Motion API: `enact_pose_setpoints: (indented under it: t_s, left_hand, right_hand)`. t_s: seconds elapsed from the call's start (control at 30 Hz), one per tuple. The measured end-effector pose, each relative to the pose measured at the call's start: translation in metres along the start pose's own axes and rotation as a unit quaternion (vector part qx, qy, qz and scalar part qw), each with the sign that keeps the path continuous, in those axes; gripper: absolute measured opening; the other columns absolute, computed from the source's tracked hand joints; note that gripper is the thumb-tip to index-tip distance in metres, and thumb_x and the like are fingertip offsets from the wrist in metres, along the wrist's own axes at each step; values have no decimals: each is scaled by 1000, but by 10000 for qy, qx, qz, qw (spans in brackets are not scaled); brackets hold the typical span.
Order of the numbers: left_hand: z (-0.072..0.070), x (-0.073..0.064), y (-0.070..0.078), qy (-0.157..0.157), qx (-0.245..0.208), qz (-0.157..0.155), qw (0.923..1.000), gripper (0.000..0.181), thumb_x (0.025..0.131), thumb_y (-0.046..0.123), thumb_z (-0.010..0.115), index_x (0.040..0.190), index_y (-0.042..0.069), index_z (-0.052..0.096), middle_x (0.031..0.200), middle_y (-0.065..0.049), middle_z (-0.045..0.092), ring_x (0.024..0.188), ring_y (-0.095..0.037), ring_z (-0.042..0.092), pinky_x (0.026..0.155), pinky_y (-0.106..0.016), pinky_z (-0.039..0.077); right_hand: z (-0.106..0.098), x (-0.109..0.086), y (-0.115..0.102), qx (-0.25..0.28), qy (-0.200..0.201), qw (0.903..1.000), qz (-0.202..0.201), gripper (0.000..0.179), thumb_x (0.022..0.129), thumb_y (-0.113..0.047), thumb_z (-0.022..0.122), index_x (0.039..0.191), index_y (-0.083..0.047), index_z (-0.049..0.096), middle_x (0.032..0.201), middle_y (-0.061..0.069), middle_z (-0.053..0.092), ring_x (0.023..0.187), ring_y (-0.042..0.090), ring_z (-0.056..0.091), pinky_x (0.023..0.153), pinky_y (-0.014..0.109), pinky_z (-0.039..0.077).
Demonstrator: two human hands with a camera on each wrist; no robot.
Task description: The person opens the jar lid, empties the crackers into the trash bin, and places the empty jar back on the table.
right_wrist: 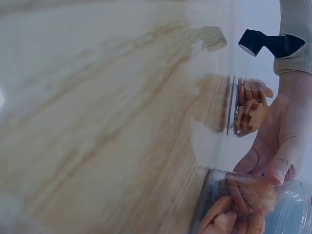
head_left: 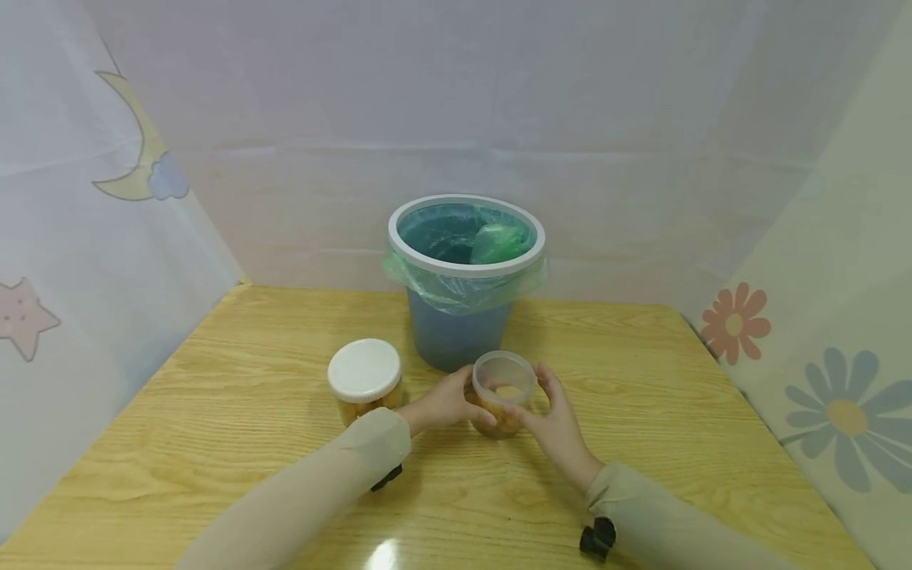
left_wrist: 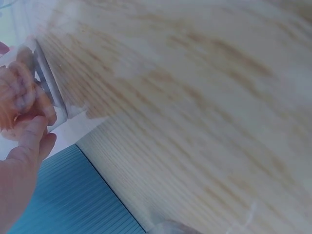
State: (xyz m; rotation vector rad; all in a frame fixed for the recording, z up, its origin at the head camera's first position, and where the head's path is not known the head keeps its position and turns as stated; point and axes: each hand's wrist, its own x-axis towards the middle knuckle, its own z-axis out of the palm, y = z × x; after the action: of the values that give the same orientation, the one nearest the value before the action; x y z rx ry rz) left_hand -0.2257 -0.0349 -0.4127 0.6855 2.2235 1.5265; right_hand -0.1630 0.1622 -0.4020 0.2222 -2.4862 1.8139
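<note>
In the head view my left hand [head_left: 447,400] grips the left side of a clear plastic jar [head_left: 502,380], its thumb across the front. My right hand [head_left: 559,427] holds the same jar from the right, thumb in front and fingers round the far side. No white lid sits on this jar, and orange-brown snack pieces [right_wrist: 239,209] fill its lower part. Left of it, by my left wrist, a second jar with a white lid [head_left: 365,370] holds similar pieces [right_wrist: 251,107]. My left sleeve partly hides that jar.
A blue waste bin [head_left: 456,324] with a pale rim and green liner bag [head_left: 499,244] stands just behind the jars. The wooden table [head_left: 235,427] extends to both sides. Printed cloth [head_left: 285,95] hangs around it at the back and sides.
</note>
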Motion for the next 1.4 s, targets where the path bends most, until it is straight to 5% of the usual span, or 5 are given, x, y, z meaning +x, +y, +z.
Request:
enact_pose_setpoints:
  t_s: [0.5,0.8,1.4]
  left_hand:
    - [-2,2,4,-2,212,4,9998,81,78,8,82,144,-1,36,140,-16,46,131,-33,45,107,-44,36]
    - [-6,6,2,-184,452,81,9988,83,75,12,85,145,8,40,137,-7,52,126,-25,50,104,-41,40]
    - [-7,6,-2,-235,-283,-176,9992,83,76,7,84,145,2,37,143,-13,46,134,-31,42,110,-47,31]
  right_hand:
    - [4,3,-1,155,75,9998,22,83,89,-14,72,150,7,19,156,26,17,144,44,8,110,66,11]
    - [-4,9,5,62,-61,9999,-141,81,87,-13,74,148,9,26,155,25,22,144,43,14,110,67,10]
    - [-26,30,20,-97,-987,9937,-517,75,89,-11,72,148,6,28,154,26,25,143,44,17,109,67,15]
